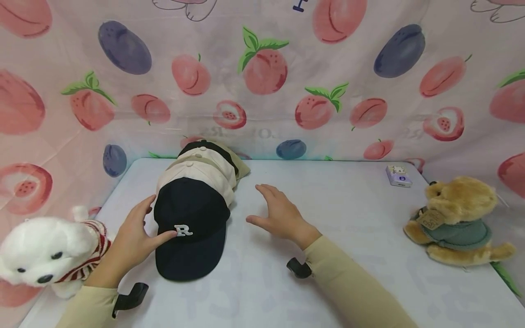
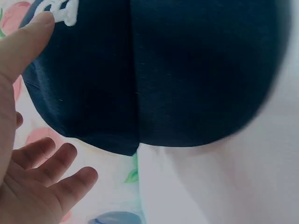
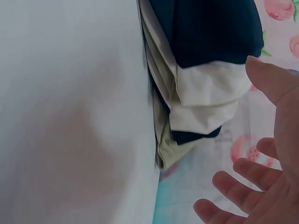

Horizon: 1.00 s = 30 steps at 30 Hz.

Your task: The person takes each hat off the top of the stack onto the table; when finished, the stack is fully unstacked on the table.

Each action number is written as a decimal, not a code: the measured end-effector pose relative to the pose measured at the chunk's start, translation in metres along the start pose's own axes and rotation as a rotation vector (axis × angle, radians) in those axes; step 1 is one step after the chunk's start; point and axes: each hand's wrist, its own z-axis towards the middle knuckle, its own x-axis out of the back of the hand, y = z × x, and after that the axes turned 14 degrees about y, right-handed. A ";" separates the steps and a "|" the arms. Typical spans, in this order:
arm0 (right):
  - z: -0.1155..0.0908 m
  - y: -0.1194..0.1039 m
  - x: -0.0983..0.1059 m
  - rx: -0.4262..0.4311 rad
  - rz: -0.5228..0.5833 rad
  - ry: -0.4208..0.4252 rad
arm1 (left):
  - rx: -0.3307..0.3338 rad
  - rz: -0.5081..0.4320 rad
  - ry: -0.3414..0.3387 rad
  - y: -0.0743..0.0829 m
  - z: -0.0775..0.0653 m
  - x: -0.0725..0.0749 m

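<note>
A row of nested baseball caps lies on the left half of the white table. Frontmost is a dark navy cap [image 1: 190,218] with a white letter R, its brim toward me. Behind it come cream caps [image 1: 201,168], a black one and a khaki one [image 1: 239,166], mostly covered. My left hand [image 1: 133,237] is at the navy cap's left side, thumb tip at the R and the other fingers spread beside the crown. To the right of the row, my right hand [image 1: 283,214] hovers with fingers and thumb apart, holding nothing.
At the left edge sits a white plush dog [image 1: 49,250] in a striped top. A brown plush toy [image 1: 459,223] in a green shirt is at the right, with a small purple-white pack [image 1: 398,176] behind it. A fruit-print curtain [image 1: 262,114] hangs behind the table.
</note>
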 end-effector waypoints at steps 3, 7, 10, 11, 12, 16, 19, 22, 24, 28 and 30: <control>0.002 -0.006 -0.008 0.001 0.019 -0.015 | 0.032 -0.008 -0.018 -0.004 -0.003 -0.002; 0.005 -0.015 -0.017 0.030 0.050 -0.028 | 0.049 -0.046 -0.019 -0.008 -0.008 -0.006; 0.007 -0.021 -0.023 0.061 0.080 -0.035 | 0.051 -0.073 -0.016 -0.011 -0.011 -0.008; 0.008 -0.024 -0.025 0.070 0.091 -0.039 | 0.053 -0.081 -0.015 -0.012 -0.012 -0.009; 0.009 -0.026 -0.026 0.077 0.101 -0.044 | 0.055 -0.088 -0.016 -0.012 -0.013 -0.009; 0.011 -0.035 -0.031 0.104 0.139 -0.067 | 0.072 -0.098 -0.028 -0.013 -0.013 -0.011; 0.014 -0.042 -0.033 0.132 0.157 -0.073 | 0.094 -0.098 -0.053 -0.013 -0.014 -0.012; 0.018 -0.047 -0.037 0.161 0.166 -0.076 | 0.115 -0.090 -0.078 -0.014 -0.015 -0.013; 0.021 -0.051 -0.039 0.167 0.171 -0.088 | 0.122 -0.082 -0.089 -0.015 -0.017 -0.014; 0.026 -0.057 -0.043 0.151 0.196 -0.122 | 0.135 -0.081 -0.103 -0.016 -0.020 -0.014; 0.028 -0.059 -0.044 0.142 0.207 -0.129 | 0.155 -0.084 -0.118 -0.016 -0.022 -0.013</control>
